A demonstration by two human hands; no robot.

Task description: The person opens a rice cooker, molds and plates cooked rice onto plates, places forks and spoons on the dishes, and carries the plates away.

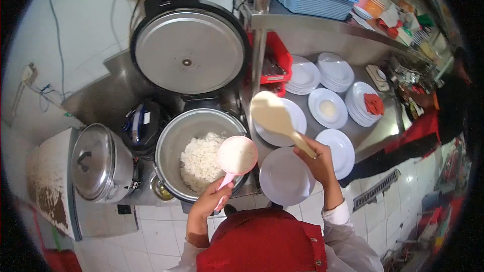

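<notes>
One unreadable label (276, 78) marks the red bin (283, 56) near the paddle (272, 115).

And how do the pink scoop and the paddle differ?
The pink scoop is a round cup with rice in it; the paddle has a broad blade and is cream-coloured. The scoop is in the left hand, while the paddle is in the right hand. Both are gripped by their handles.

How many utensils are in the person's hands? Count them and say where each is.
2: a pink scoop holding rice, in the left hand by the pot; a beige paddle, in the right hand by the plates. None seem hidden.
</notes>
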